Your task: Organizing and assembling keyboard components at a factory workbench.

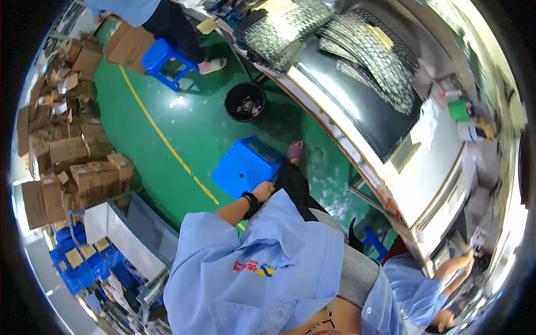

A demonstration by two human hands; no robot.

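Observation:
My left hand [263,191], with a black band at the wrist, hangs low in front of my light blue shirt [223,279]. Its fingers are curled in, and whatever they may hold is hidden. Just beyond the hand is a blue plastic stool [241,170] on the green floor. Hand and stool edge overlap in the picture; I cannot tell if they touch. No part of my right hand shows.
To the right runs a long workbench [424,195] bearing stacks of patterned black-and-silver sheets [368,61]. A black bin [244,102] stands beyond my stool. Cardboard boxes [84,178] pile up at left. Co-workers are at far left, near another blue stool [159,57], and lower right.

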